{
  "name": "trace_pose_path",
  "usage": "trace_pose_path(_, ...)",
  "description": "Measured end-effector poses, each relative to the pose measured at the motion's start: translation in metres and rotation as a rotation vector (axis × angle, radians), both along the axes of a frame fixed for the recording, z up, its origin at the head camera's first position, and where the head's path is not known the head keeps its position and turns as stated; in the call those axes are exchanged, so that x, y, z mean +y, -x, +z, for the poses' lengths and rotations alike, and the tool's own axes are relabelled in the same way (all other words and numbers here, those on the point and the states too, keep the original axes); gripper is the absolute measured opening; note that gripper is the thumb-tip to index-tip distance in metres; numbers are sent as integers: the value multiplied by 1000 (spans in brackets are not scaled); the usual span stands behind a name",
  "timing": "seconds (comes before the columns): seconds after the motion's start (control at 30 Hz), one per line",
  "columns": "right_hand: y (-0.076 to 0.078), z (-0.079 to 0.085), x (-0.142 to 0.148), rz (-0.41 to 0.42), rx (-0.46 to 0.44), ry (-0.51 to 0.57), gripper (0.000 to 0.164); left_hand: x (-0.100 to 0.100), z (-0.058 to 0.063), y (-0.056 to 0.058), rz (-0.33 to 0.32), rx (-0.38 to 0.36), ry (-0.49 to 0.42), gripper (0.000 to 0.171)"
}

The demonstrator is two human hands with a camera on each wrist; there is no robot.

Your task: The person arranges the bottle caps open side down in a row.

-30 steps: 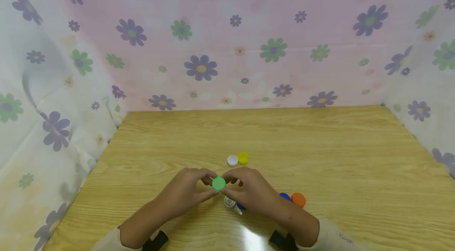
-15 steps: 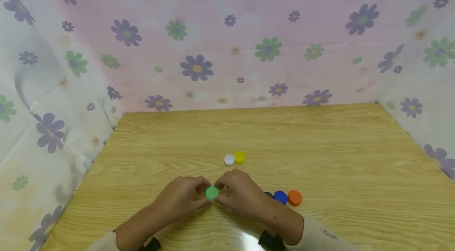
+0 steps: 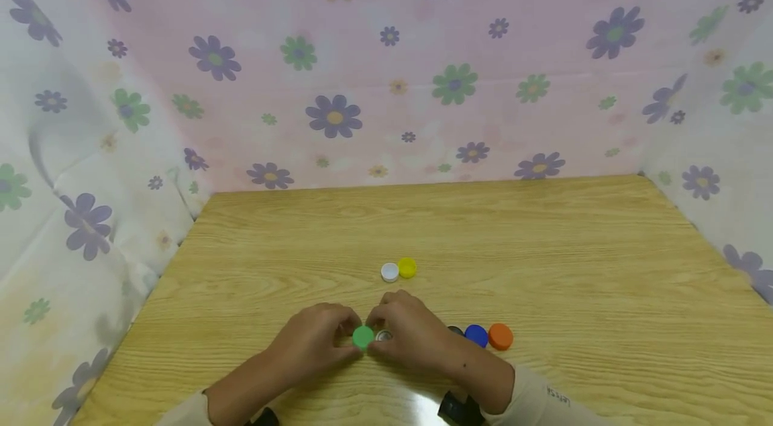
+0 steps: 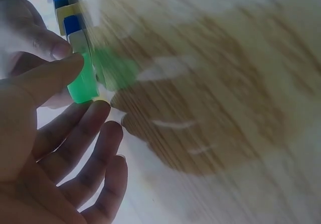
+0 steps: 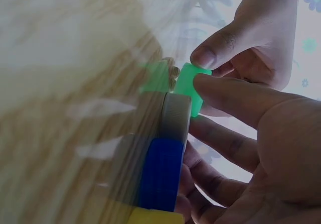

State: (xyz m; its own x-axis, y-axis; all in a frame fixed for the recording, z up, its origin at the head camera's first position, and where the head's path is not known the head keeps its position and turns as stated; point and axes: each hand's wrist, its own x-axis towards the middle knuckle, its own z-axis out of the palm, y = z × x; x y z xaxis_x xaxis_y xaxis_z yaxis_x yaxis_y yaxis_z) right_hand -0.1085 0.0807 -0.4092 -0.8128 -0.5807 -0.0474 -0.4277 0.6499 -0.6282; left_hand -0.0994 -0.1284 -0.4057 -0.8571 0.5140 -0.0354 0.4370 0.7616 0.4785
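Note:
A green bottle cap [image 3: 363,337] lies at the left end of a row of caps, close to the tabletop. My left hand [image 3: 315,340] pinches its left side between thumb and fingers; the left wrist view shows the thumb [image 4: 65,76] on the green cap [image 4: 85,86]. From the other side my right hand [image 3: 410,333] grips it with thumb and forefinger. Right beside it is a whitish cap [image 3: 384,335], then a blue cap [image 5: 163,174] and a yellow cap [image 5: 155,217], both hidden under the right hand in the head view.
The row goes on with a black cap [image 3: 455,330], a blue cap [image 3: 476,336] and an orange cap [image 3: 500,337] by the right forearm. Farther back, a white cap [image 3: 390,272] and a yellow cap [image 3: 407,268] lie side by side on the wooden table [image 3: 290,238]. Flowered cloth hangs around.
Both hands have lowered the green cap and brought it nearer me, beside the whitish cap. The head view has shifted slightly. The two caps farther back have stayed put.

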Motion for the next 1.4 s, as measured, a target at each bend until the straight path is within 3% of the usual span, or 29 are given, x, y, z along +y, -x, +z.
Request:
trace_pose_path(0.53, -2, -1, 0, -1, 14, -20, 22, 5, -3, -4, -12, 120, 60, 27)
trace_pose_path(0.77, 0, 7, 5, -16, 27, -56, 35, 3, 8, 1, -6, 97, 223, 52)
trace_pose_path(0.83, 2, 12, 10, -26, 29, -9, 36, 3, 13, 6, 11, 102, 233, 51)
trace_pose_path(0.97, 13, 25, 22, -59, 64, 76, 27, 8, 23, 20, 72, 144, 145, 39)
trace_pose_path(1.1, 30, 38, 36, -106, 124, 47, 23, 19, 30, 39, 96, 179, 79, 34)
trace_pose_path(1.23, 49, 46, 52, -142, 173, -49, 28, 35, 33, 60, 79, 182, 126, 41)
trace_pose_path(1.4, 68, 45, 61, -141, 125, -168, 38, 53, 33, 80, 45, 113, 233, 52)
